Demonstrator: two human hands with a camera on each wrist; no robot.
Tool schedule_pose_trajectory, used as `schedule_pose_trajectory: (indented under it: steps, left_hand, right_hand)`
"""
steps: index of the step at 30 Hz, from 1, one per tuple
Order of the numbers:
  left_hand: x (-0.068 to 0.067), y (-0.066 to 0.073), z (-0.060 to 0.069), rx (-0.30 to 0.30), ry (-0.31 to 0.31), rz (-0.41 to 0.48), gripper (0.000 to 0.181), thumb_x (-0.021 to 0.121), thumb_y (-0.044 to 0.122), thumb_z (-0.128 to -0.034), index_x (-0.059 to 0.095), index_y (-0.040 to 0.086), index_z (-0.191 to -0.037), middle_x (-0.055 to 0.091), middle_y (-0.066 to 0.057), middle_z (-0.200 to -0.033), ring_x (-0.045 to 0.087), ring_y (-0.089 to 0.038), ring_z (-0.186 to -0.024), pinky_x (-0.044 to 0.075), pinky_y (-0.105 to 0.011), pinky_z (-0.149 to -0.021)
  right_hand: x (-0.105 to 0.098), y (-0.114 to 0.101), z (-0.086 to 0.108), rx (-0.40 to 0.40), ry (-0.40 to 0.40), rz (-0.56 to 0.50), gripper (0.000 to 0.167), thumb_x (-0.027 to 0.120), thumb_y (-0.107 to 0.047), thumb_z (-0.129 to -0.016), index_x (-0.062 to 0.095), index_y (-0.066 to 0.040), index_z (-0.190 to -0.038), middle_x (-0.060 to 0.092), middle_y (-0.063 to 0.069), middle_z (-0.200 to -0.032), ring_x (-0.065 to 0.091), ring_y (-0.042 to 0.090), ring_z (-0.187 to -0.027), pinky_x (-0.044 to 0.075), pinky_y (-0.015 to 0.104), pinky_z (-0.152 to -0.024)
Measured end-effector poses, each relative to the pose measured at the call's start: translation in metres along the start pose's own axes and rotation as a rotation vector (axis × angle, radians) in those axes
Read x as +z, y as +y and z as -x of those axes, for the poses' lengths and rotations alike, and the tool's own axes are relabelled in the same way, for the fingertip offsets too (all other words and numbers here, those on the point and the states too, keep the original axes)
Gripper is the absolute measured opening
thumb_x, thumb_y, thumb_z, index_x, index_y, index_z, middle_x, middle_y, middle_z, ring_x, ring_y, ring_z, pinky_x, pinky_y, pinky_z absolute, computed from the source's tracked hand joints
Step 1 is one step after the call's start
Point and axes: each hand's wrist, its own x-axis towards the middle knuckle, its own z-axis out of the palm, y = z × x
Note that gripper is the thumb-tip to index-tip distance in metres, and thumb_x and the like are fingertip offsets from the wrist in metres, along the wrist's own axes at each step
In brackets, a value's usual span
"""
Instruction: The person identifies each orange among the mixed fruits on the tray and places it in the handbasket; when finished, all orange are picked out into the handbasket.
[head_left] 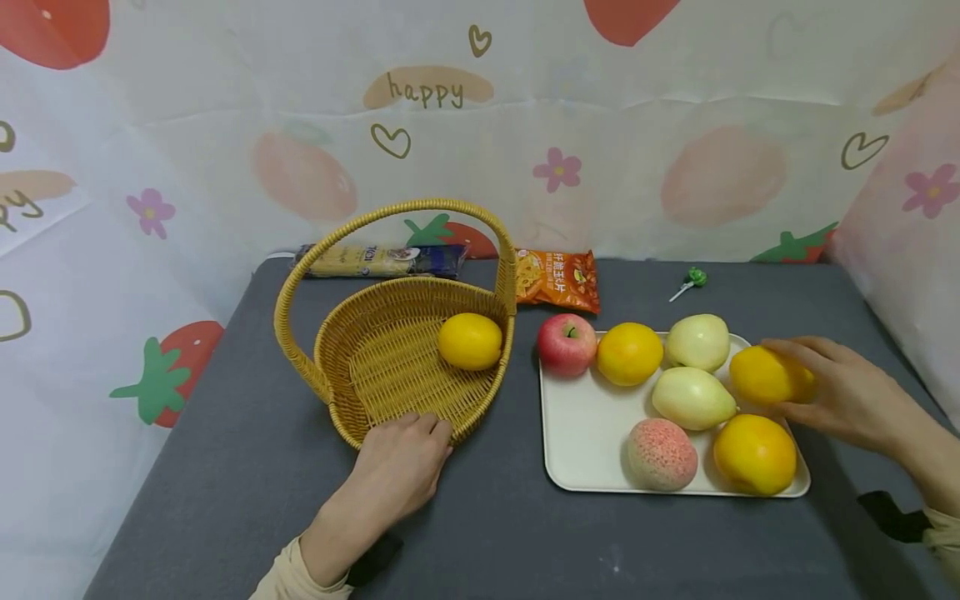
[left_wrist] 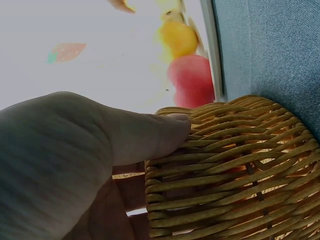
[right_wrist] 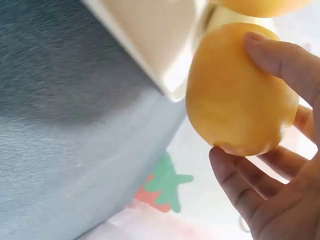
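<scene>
With its fingers over the near rim, my left hand (head_left: 405, 462) grips the wicker basket (head_left: 420, 287); in the left wrist view the thumb lies along the outside of the weave (left_wrist: 240, 165). One yellow fruit (head_left: 470, 342) lies inside, toward the right wall. Over the right edge of the white tray (head_left: 592, 450), my right hand (head_left: 847, 396) holds another smooth yellow fruit (right_wrist: 237, 95) between thumb and fingers. Near it on the tray are a large yellow fruit (head_left: 754, 456) and a pale green pear-like fruit (head_left: 693, 400).
The tray also bears a speckled pink peach-like fruit (head_left: 662, 454), a round pale green fruit (head_left: 697, 342), a yellow fruit (head_left: 630, 354) and a red apple (head_left: 567, 345) at its corner. Behind are an orange snack bag (head_left: 558, 279), a noodle pack (head_left: 382, 261) and a green lollipop (head_left: 696, 277).
</scene>
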Motion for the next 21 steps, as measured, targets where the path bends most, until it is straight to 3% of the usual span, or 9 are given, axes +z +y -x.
schedule_pose_trajectory:
  steps: [5, 9, 12, 14, 21]
  left_hand:
    - [-0.001, 0.001, 0.0, 0.0, 0.002, 0.004, 0.022, 0.075, 0.022, -0.0845, 0.058, 0.014, -0.073, 0.055, 0.001, -0.065, 0.055, -0.015, -0.058, 0.044, -0.028, -0.049]
    - [-0.001, 0.001, 0.0, -0.001, 0.006, 0.007, 0.023, 0.075, 0.021, -0.084, 0.057, 0.014, -0.073, 0.054, 0.001, -0.064, 0.054, -0.014, -0.058, 0.043, -0.028, -0.049]
    - [-0.001, 0.001, 0.0, -0.001, 0.012, 0.009, 0.023, 0.076, 0.021, -0.0837, 0.057, 0.014, -0.072, 0.053, 0.001, -0.063, 0.054, -0.014, -0.057, 0.042, -0.027, -0.048]
    - [-0.001, 0.001, 0.0, 0.0, 0.012, 0.005, 0.023, 0.076, 0.021, -0.0838, 0.057, 0.014, -0.072, 0.053, 0.001, -0.063, 0.053, -0.014, -0.057, 0.042, -0.027, -0.048]
    - [-0.001, 0.001, -0.001, -0.001, 0.006, 0.006, 0.022, 0.075, 0.021, -0.0844, 0.058, 0.014, -0.073, 0.053, 0.001, -0.064, 0.053, -0.014, -0.057, 0.041, -0.028, -0.047]
  right_hand:
    - [-0.01, -0.013, -0.009, -0.1, 0.114, -0.014, 0.084, 0.093, -0.015, -0.054, 0.057, -0.004, -0.129, 0.058, 0.021, -0.117, 0.058, 0.037, -0.097, 0.049, 0.057, -0.075]
    - [-0.02, -0.033, -0.021, -0.191, 0.201, -0.023, 0.088, 0.094, -0.017, -0.051, 0.059, -0.007, -0.131, 0.061, 0.016, -0.117, 0.059, 0.029, -0.097, 0.047, 0.035, -0.077]
    - [-0.027, -0.051, -0.031, -0.26, 0.238, -0.041, 0.086, 0.093, -0.024, -0.055, 0.059, -0.008, -0.132, 0.061, 0.014, -0.116, 0.058, 0.027, -0.098, 0.041, 0.027, -0.078]
    - [-0.032, -0.063, -0.037, -0.293, 0.241, -0.049, 0.082, 0.091, -0.033, -0.062, 0.058, -0.009, -0.134, 0.061, 0.015, -0.117, 0.057, 0.027, -0.099, 0.043, 0.031, -0.08]
    - [-0.039, -0.11, -0.063, -0.414, 0.19, -0.048, 0.077, 0.083, -0.033, -0.071, 0.053, -0.012, -0.139, 0.059, 0.016, -0.122, 0.057, 0.03, -0.104, 0.051, 0.044, -0.078]
